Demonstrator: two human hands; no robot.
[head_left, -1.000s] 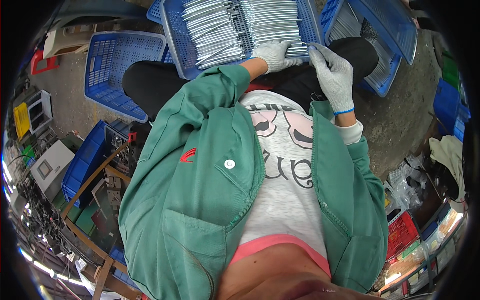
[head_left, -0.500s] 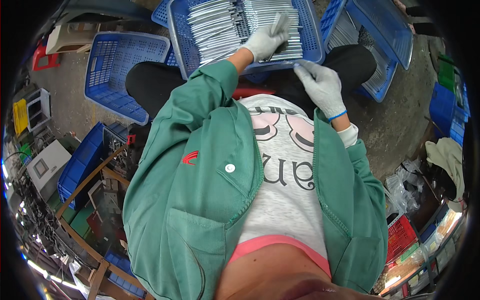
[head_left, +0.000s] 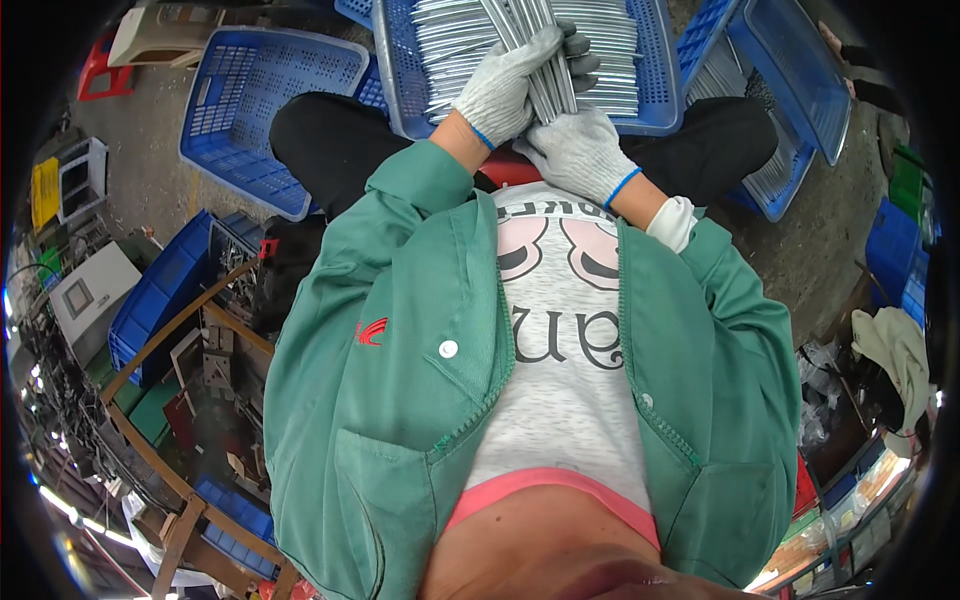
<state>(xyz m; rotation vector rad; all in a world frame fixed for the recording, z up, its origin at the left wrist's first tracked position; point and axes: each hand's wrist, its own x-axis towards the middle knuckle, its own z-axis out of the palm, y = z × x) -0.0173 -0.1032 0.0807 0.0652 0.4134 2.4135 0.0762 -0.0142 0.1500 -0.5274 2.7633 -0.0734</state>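
At top centre, silver metal rods (head_left: 553, 86) are being clasped by a white-gloved left hand (head_left: 503, 88), fingers curled; a white-gloved right hand's (head_left: 584, 160) grip is being hidden.

Even light, curved edges, black corners

- Head view: wide fisheye, the left of a head-worn pair, facing steeply down along the body; picture upright, unmirrored.
- Nearest the lens: the bare neck (head_left: 535, 530) at the lower border, then the open green cloth jacket (head_left: 370, 400), large across the middle.
- Farther off: the blue perforated plastic crate (head_left: 657, 60); near edge and near corners in frame, far edge cut by the upper border.
- Grey floor (head_left: 775, 255) visible to either side; outlines bend toward a dark rounded rim.
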